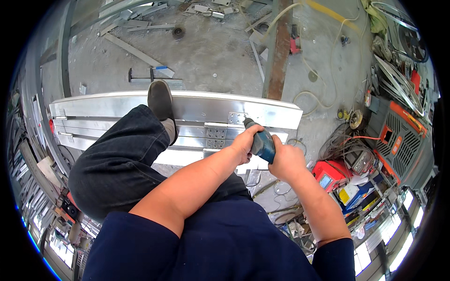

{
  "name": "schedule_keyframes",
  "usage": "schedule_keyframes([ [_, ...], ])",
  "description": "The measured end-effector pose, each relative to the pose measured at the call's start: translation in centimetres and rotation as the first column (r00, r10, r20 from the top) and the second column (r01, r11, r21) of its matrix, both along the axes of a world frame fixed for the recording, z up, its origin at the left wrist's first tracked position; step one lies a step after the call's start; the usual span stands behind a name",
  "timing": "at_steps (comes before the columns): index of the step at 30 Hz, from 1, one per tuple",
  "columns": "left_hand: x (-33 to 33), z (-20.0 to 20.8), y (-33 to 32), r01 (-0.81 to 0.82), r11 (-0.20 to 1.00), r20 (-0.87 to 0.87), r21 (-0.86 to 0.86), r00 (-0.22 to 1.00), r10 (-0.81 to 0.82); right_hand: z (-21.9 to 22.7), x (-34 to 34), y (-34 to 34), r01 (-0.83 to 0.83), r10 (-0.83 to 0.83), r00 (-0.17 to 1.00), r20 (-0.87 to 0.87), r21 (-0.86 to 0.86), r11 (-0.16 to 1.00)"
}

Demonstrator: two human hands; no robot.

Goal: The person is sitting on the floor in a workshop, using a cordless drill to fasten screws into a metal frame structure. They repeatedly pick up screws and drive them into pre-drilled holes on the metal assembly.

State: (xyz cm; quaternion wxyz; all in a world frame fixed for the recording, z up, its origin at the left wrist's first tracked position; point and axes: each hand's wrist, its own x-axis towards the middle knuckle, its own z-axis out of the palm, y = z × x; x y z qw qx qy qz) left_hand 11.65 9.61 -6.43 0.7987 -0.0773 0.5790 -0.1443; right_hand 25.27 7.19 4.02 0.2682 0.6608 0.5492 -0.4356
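Note:
Both of my hands are on a dark teal power drill (264,147). My left hand (244,144) is wrapped round the front of its body, near the chuck. Behind it, my right hand (287,161) grips the rear and handle part, most of which is hidden. The drill's tip points at a hinge plate (237,118) with holes on a long silvery metal profile (187,107); whether it touches cannot be made out. More hinge plates (216,133) lie across the neighbouring profiles. My shoe (161,100) rests on the metal at the left.
Beyond the profiles, metal offcuts (136,54) and a clamp (152,75) lie on the concrete floor. A rusty beam (280,61) stretches away. At the right are a hose (323,98), coiled cables (335,145), a red machine (330,174) and a grey-orange machine (403,138).

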Motion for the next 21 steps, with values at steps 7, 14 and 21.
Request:
schedule_keyframes([
  [7, -0.5, -0.2, -1.4, -0.171, 0.985, 0.009, -0.004, 0.985, 0.171, -0.1, -0.6, 0.8, -0.135, 0.135, 0.991, 0.002, -0.015, 0.991],
  [14, 0.3, -0.4, -2.5, -0.258, 0.966, 0.022, 0.014, 0.966, 0.257, -0.2, 0.3, 0.8, -0.181, 0.181, 0.983, 0.012, -0.002, 0.984],
  [21, -0.2, -1.1, -2.7, -0.305, 0.952, 0.041, 0.0, 0.951, 0.305, -0.2, -0.4, 1.6, -0.218, 0.219, 0.976, 0.015, -0.025, 0.976],
])
